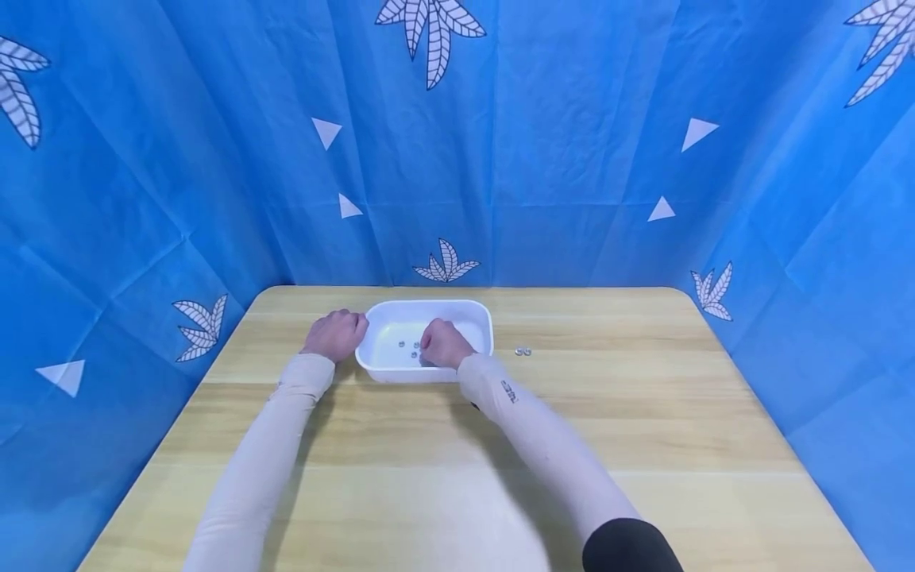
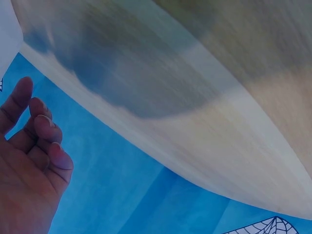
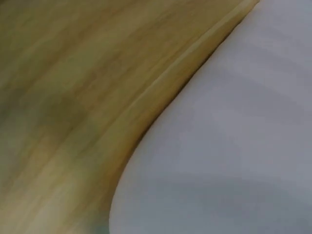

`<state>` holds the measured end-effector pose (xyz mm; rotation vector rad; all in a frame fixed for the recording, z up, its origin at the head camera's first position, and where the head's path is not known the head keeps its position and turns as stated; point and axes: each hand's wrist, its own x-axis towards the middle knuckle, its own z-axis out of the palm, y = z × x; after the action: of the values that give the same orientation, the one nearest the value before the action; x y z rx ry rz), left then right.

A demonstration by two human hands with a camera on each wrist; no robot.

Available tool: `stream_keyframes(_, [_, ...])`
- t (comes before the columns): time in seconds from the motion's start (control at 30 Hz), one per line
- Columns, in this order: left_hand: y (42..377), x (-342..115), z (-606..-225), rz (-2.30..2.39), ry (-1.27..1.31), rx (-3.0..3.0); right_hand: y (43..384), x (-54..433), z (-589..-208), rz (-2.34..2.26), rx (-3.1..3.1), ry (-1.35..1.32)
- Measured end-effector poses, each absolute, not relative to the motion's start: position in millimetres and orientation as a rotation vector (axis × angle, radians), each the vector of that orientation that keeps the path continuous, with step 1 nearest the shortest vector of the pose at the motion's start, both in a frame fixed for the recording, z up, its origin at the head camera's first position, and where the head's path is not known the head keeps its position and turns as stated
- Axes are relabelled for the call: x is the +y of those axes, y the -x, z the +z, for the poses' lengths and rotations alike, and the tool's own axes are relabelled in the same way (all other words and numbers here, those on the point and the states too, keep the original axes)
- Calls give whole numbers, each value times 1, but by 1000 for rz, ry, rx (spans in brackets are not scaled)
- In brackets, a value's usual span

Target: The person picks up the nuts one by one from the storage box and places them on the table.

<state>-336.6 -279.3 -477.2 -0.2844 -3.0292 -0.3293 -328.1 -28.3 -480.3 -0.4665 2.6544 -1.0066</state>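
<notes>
A white plastic basin [image 1: 416,375] stands on the wooden table. My left hand [image 1: 334,334] holds its left end at the rim. Seen in the left wrist view, the fingers of that hand [image 2: 34,161] are curled beside the basin's white edge [image 2: 7,36], with the thumb out of sight. My right hand [image 1: 445,345] reaches down inside the basin, its fingers bent towards the floor. Several small silvery pieces [image 1: 402,344] lie by those fingertips, which are hidden, so whether they pinch one cannot be told. The basin wall [image 3: 219,136] fills much of the right wrist view.
Two more small silvery pieces [image 1: 523,351] lie side by side on the table [image 1: 643,413], right of the basin. A blue curtain [image 1: 572,159] with leaf and triangle prints hangs behind and on both sides.
</notes>
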Motion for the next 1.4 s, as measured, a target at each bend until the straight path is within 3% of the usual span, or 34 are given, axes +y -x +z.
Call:
stream_keyframes(0.6, [336, -276, -480, -348, 323, -3002, 330, -33, -484, -991, 2677, 459])
stream_keyframes(1.4, [332, -279, -481, -349, 313, -3035, 327, -36, -484, -847, 2686, 709])
